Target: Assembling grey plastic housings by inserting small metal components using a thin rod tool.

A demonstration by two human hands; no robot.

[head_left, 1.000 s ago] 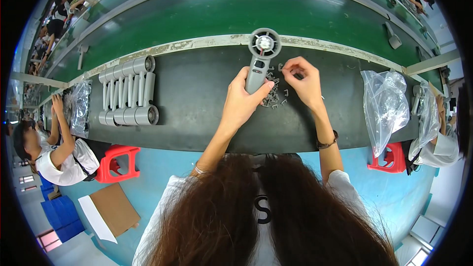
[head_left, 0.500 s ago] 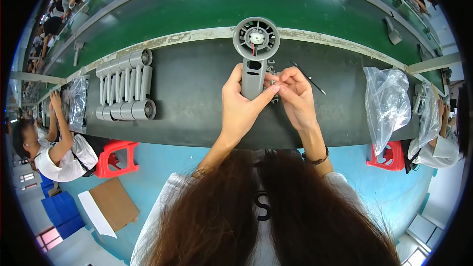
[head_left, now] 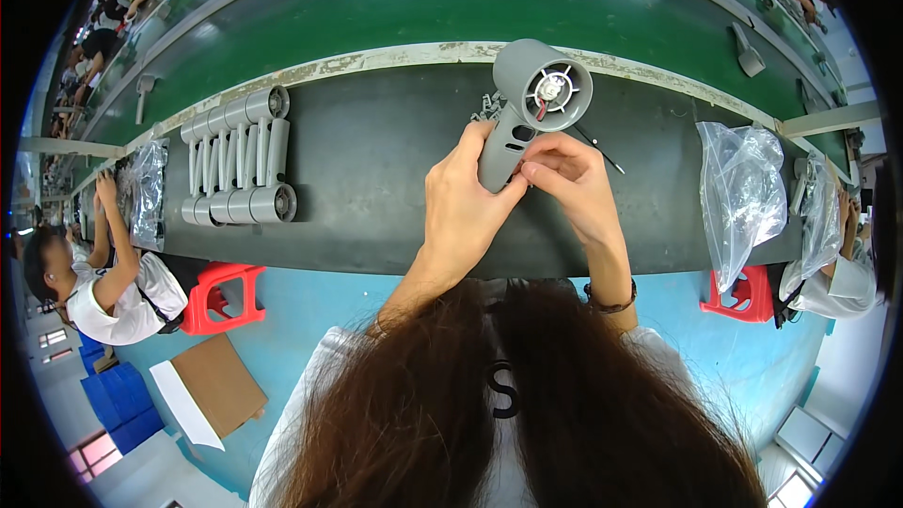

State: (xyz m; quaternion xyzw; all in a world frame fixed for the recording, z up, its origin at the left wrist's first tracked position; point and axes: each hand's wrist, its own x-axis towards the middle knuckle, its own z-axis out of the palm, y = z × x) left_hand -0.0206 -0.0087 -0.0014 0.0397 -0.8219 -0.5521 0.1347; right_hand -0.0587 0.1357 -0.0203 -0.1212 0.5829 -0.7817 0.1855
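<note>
A grey handheld fan body (head_left: 515,75) is in my left hand (head_left: 459,207), which is wrapped round its handle. The round head tilts to the right and shows a spoked ring, a white hub and a short red wire. Two dark slots open in the handle below the head. My right hand (head_left: 581,186) is closed in a pinch at the handle's right edge; whatever its fingertips hold is too hidden to make out. Behind the handle, several small grey parts (head_left: 487,107) lie on the dark bench. A thin dark rod with a pale tip (head_left: 605,156) lies beyond my right hand.
Several similar grey fan bodies (head_left: 237,155) lie in a row at the left of the bench mat (head_left: 367,150). Clear plastic bags (head_left: 743,193) sit at the right. A green conveyor belt (head_left: 376,9) runs behind a pale rail. Co-workers sit at both sides.
The fan has turned and tilted, its head swinging right and showing its outer side. My right fingertips have come to the handle's edge; the small grey piece they pinched is no longer visible.
</note>
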